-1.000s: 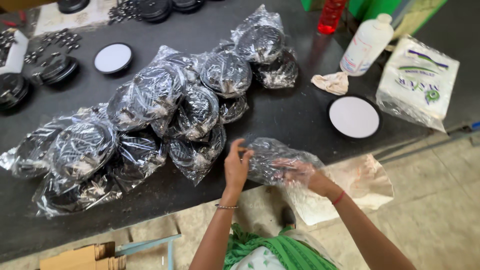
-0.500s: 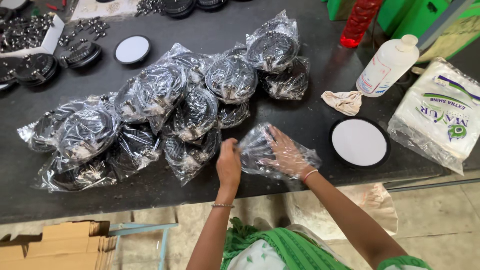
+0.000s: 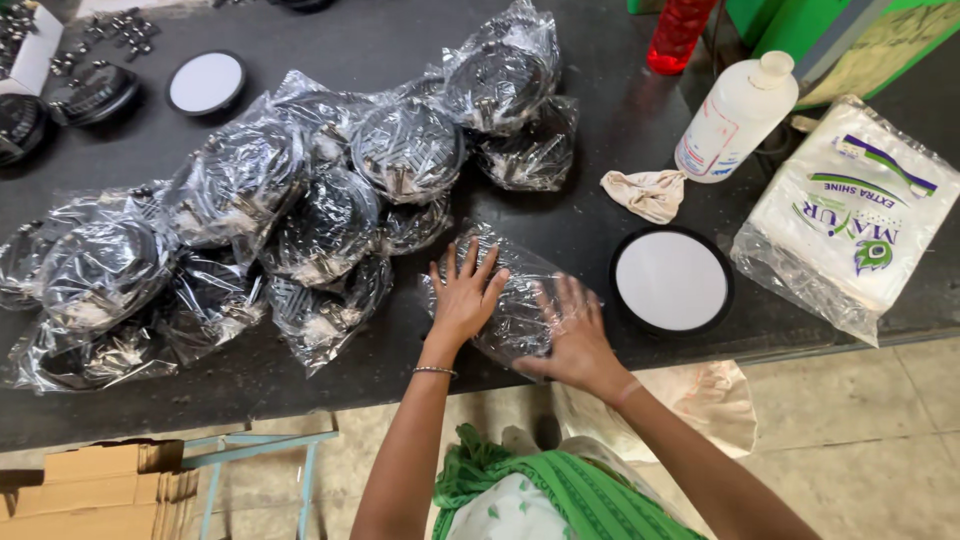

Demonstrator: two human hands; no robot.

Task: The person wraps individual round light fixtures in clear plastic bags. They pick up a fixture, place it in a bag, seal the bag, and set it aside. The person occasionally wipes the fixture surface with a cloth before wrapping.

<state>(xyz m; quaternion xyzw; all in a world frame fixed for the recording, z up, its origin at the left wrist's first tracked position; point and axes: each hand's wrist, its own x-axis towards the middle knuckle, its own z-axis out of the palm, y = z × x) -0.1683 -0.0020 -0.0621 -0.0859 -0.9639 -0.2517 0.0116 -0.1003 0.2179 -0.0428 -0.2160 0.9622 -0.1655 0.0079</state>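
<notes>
My left hand and right hand both lie flat, fingers spread, on a clear plastic bag holding a round black part, near the dark desk front edge. A round black-rimmed white disc sits just right of it, a heap of similar bagged black parts to its left

wrapped part at counter near edge, under both hands | bagged pile to its left | round disc just right | bottle, cloth behind disc | wipes pack at right edge
</notes>
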